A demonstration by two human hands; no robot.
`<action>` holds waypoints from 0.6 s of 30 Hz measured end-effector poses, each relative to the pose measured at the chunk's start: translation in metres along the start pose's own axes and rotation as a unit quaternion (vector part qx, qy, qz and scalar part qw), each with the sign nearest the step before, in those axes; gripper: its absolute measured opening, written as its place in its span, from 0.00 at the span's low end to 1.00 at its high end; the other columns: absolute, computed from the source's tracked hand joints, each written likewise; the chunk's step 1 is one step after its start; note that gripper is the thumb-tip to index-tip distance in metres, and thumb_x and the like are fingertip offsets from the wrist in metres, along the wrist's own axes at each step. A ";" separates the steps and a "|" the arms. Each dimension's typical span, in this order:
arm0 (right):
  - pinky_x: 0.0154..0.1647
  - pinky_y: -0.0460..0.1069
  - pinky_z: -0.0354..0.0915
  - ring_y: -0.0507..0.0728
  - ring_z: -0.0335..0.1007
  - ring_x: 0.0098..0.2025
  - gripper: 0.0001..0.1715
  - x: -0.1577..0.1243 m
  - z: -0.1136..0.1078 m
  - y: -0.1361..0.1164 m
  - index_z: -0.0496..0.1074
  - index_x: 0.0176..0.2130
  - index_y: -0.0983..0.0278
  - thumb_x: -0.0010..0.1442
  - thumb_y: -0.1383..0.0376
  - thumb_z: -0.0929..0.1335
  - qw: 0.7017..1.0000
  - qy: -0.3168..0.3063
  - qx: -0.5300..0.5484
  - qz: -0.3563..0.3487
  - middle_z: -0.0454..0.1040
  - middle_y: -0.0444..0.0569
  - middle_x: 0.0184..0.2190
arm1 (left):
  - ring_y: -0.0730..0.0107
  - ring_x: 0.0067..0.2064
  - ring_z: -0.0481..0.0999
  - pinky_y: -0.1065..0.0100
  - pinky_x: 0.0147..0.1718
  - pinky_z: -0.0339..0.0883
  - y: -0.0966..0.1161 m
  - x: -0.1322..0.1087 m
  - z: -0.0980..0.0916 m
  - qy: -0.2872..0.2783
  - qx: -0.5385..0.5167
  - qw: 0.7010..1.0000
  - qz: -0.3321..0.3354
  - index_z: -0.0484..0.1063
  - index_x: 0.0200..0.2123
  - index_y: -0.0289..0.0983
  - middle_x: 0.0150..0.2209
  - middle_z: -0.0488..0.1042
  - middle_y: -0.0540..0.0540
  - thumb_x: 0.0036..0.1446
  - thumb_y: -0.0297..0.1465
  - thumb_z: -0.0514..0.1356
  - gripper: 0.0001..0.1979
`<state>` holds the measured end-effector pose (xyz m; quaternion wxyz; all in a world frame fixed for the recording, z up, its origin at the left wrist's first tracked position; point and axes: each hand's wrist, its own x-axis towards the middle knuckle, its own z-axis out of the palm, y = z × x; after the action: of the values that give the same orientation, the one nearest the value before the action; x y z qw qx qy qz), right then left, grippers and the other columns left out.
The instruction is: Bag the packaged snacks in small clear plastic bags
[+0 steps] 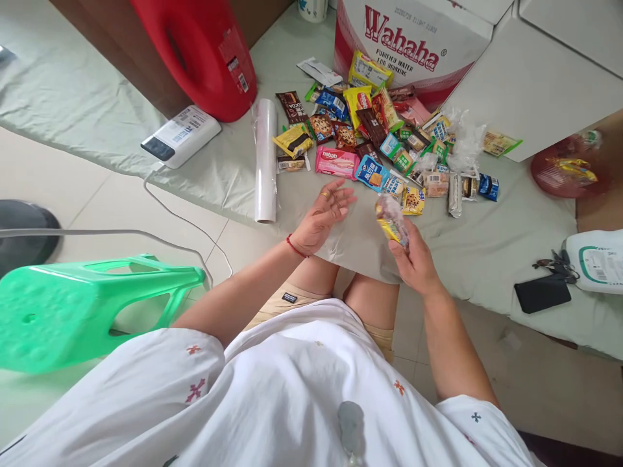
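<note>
My right hand (413, 259) is closed around a small clear plastic bag of snacks (392, 220) with a yellow packet inside, held just above the cloth's near edge. My left hand (325, 217) hovers beside it, palm turned inward, fingers spread and holding nothing; a ring and a red wrist cord show on it. Just beyond both hands lies a heap of several wrapped snack packets (384, 136), among them a pink wafer pack (335, 162). A roll of clear plastic bags (265, 159) lies to the left of the heap.
A pale green cloth (487, 246) covers the low surface. A Wahaha water carton (409, 45) stands behind the snacks, a red jug (204, 52) and a white device (181, 136) at left. A black phone (542, 293) lies right. A green stool (82, 311) is tipped over on the floor.
</note>
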<state>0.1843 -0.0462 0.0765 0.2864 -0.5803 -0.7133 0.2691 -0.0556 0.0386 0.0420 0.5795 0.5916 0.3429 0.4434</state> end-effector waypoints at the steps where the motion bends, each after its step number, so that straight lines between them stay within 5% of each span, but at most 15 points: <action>1: 0.54 0.63 0.74 0.65 0.74 0.54 0.36 -0.006 0.005 -0.008 0.62 0.69 0.61 0.73 0.46 0.60 0.995 -0.005 0.090 0.030 0.75 0.60 0.56 | 0.50 0.69 0.69 0.46 0.65 0.64 0.003 -0.002 0.001 -0.027 -0.060 0.997 -0.028 0.49 0.74 0.45 0.69 0.67 0.35 0.64 0.52 0.57 0.41; 4: 0.40 0.60 0.79 0.64 0.79 0.45 0.37 -0.017 0.031 -0.032 0.69 0.62 0.58 0.69 0.38 0.60 0.936 -0.057 0.318 0.138 0.80 0.55 0.46 | 0.47 0.64 0.75 0.47 0.59 0.71 0.014 -0.008 0.017 -0.100 -0.224 0.965 -0.095 0.59 0.69 0.45 0.63 0.73 0.35 0.54 0.58 0.65 0.46; 8: 0.31 0.58 0.80 0.64 0.80 0.41 0.38 -0.019 0.060 -0.050 0.74 0.54 0.57 0.61 0.33 0.65 0.854 -0.066 0.452 0.249 0.80 0.54 0.43 | 0.62 0.43 0.83 0.61 0.45 0.76 0.021 -0.008 0.040 -0.064 -0.360 0.912 -0.187 0.70 0.54 0.41 0.42 0.81 0.46 0.48 0.41 0.75 0.32; 10: 0.29 0.55 0.80 0.61 0.80 0.41 0.36 -0.020 0.064 -0.051 0.74 0.51 0.58 0.61 0.34 0.67 0.846 -0.037 0.457 0.271 0.80 0.52 0.43 | 0.72 0.35 0.81 0.68 0.39 0.74 0.019 -0.006 0.046 -0.009 -0.393 0.896 -0.208 0.70 0.46 0.39 0.32 0.77 0.53 0.46 0.34 0.76 0.25; 13: 0.28 0.49 0.78 0.56 0.79 0.37 0.32 -0.027 0.064 -0.049 0.72 0.50 0.58 0.59 0.39 0.73 0.863 -0.009 0.432 0.262 0.78 0.48 0.43 | 0.75 0.33 0.79 0.71 0.36 0.72 0.018 -0.005 0.044 0.042 -0.403 0.888 -0.218 0.69 0.40 0.37 0.31 0.76 0.54 0.44 0.30 0.76 0.22; 18: 0.19 0.43 0.65 0.47 0.65 0.22 0.25 -0.039 0.064 -0.047 0.72 0.42 0.60 0.60 0.44 0.75 0.845 -0.016 0.476 0.242 0.71 0.39 0.29 | 0.60 0.44 0.82 0.55 0.47 0.75 0.026 -0.010 0.034 -0.088 -0.417 0.876 -0.226 0.72 0.46 0.39 0.47 0.81 0.42 0.47 0.36 0.72 0.22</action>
<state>0.1131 -0.0967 0.0621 0.4420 -0.5226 -0.3387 0.6456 -0.0309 0.0146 0.0688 0.8846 0.2382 0.1988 0.3482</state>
